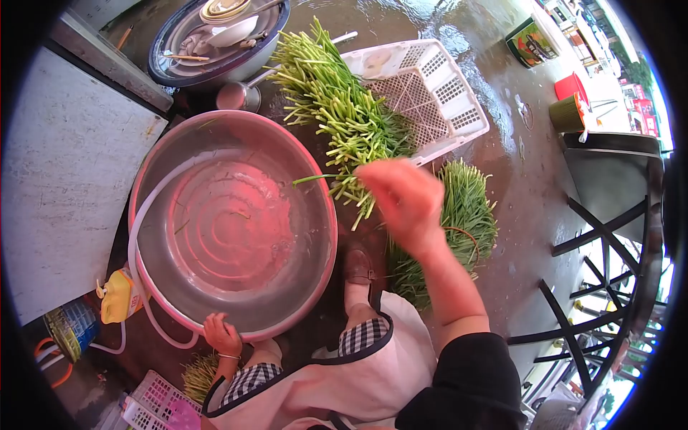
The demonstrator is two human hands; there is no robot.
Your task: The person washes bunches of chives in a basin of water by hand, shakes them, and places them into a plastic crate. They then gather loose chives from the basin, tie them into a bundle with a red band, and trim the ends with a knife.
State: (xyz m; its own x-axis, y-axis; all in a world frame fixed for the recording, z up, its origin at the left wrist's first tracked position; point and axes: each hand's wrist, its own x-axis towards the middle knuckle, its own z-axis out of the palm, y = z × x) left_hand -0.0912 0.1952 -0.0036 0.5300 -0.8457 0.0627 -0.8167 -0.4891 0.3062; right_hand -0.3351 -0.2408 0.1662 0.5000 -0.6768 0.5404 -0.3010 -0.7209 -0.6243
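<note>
My left hand rests at the near rim of a large metal basin, its fingers curled over the edge. A little water and a few green bits lie in the basin. My right hand is raised to the right of it, closed and slightly blurred. A thin green stem runs from its fingertips toward the basin. Behind this hand, a big heap of long green stalks, like garlic chives, leans on a white plastic crate. Another leafy bundle lies below my right forearm, partly hidden.
A pale hose hangs over the basin's left rim. Beside it stand a yellow bottle and a blue-yellow can. A tub of dishes and a ladle are at the back. Dark folded table legs stand right.
</note>
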